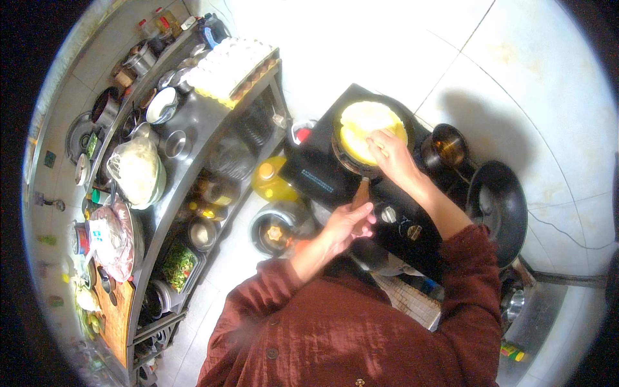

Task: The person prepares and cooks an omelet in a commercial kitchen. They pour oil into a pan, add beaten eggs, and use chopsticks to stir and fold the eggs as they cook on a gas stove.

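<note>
A frying pan [356, 168] with a wooden handle [361, 192] sits on the black stove [309, 167]. A thin yellow sheet, likely egg, [360, 145] covers the pan's inside, paler towards its far side. My left hand [346, 227] is closed around the lower part of the wooden handle. Over the near right part of the yellow sheet is my right hand [390, 154]. Its fingers are bunched at the sheet's surface; whether they pinch the sheet cannot be told. Two control knobs [388, 214] show on the stove front between my forearms.
Right of the stove are a small dark pot [444, 145] and a large black wok [498, 213]. A bottle of yellow oil [273, 179] stands at the left. Farther left, a metal shelf [193, 164] bears bagged food [138, 171], egg trays [232, 67] and a wooden board [116, 314].
</note>
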Available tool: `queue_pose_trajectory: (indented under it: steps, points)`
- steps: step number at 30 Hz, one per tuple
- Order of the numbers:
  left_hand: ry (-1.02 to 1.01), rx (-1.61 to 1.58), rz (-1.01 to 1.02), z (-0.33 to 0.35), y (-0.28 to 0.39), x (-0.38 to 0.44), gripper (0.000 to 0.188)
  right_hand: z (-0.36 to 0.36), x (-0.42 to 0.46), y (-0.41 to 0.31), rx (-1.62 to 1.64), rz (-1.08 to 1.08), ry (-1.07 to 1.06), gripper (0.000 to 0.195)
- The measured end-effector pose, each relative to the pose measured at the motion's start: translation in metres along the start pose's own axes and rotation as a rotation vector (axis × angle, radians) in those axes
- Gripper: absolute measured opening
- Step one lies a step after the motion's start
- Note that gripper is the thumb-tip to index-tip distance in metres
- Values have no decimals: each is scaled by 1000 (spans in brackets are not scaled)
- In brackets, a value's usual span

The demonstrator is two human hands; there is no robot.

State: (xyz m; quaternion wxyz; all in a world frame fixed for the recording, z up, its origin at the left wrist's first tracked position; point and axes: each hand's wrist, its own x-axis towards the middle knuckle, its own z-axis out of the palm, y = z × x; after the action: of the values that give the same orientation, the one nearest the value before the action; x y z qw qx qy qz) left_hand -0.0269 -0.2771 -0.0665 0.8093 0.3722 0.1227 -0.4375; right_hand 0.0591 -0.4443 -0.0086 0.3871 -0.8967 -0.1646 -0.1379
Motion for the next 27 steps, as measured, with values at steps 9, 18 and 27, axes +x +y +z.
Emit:
queue_pose_trajectory:
  steps: [9,18,27]
  points:
    - [5,13,8,1,0,-1,21,-6,6,25,-18,64,126,16]
    - [14,18,0,2,1,-2,20,-28,-7,34,19,134,158,18]
    - [7,10,4,4,2,-6,21,-58,-4,0,134,241,169,18]
